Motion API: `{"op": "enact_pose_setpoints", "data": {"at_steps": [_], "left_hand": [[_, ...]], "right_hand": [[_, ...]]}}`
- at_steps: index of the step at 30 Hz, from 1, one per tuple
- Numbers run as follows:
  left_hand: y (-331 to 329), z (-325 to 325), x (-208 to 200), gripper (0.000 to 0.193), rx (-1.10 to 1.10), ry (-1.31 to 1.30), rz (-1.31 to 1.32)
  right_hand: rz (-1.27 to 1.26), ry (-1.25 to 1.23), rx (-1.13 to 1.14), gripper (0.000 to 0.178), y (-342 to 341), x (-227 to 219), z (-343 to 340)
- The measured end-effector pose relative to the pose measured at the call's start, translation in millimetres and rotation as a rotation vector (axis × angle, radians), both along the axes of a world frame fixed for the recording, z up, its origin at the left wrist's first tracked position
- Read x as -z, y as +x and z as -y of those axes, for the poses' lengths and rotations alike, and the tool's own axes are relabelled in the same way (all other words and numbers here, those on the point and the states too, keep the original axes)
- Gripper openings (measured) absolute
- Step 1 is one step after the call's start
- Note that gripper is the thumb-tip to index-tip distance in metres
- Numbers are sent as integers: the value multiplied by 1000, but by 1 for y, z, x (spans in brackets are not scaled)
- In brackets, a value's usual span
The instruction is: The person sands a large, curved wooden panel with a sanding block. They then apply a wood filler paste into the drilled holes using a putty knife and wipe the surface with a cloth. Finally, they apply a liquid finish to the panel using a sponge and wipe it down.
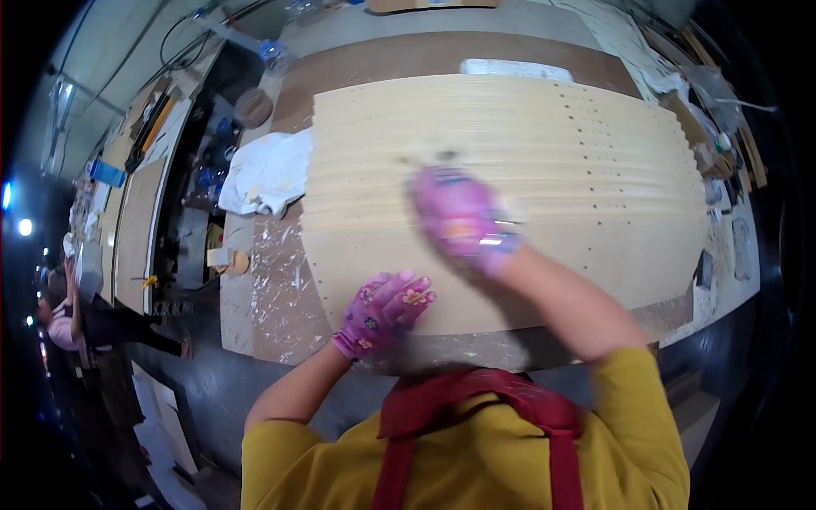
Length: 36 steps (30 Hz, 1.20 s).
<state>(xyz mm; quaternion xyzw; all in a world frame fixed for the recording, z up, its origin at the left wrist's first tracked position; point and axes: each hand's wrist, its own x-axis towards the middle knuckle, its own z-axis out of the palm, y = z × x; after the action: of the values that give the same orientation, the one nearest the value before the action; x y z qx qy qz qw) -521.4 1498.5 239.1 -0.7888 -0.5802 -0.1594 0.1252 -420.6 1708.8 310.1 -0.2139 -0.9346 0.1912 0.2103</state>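
Observation:
Pale wooden boards (646, 246) with rows of small dark holes lie edge to edge across the worktable. My left hand (387, 313), in a pink flowered glove, rests at their near left edge with its fingers stretched out, holding nothing visible. Over the middle of the boards is my right hand (463, 212), also in a pink glove. Motion smears its fingers, so whether they hold something does not show. A blurred dark spot appears just beyond its fingertips.
A white cloth (268, 172) lies beside the boards on the left, near a small wooden block (229, 261). Behind them is a white flat package (517, 69). Clutter lines the table's right side. Another person (76, 327) stands at far left by a bench.

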Motion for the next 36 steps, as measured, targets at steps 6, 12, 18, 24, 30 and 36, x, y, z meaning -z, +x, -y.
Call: {"op": "enact_pose_setpoints", "data": {"at_steps": [6,12,18,24,30,36], "left_hand": [[26,-43,-7,44,124,-136,115],[39,-62,-23,42,184,-30,147],[40,-70,-14,40,188,-45,225],[40,-63,-19,35,55,-268,156],[39,-66,-28,38,152,-77,117],[46,-71,-23,41,151,-107,104]], "right_hand": [[-168,-46,-161,11,-5,6,-4],[-9,272,640,23,236,27,-152],[86,191,750,17,208,26,-142],[-89,12,24,17,-19,-2,27],[-34,107,175,19,71,0,-29],[-134,-93,334,14,124,-8,-59]]}}
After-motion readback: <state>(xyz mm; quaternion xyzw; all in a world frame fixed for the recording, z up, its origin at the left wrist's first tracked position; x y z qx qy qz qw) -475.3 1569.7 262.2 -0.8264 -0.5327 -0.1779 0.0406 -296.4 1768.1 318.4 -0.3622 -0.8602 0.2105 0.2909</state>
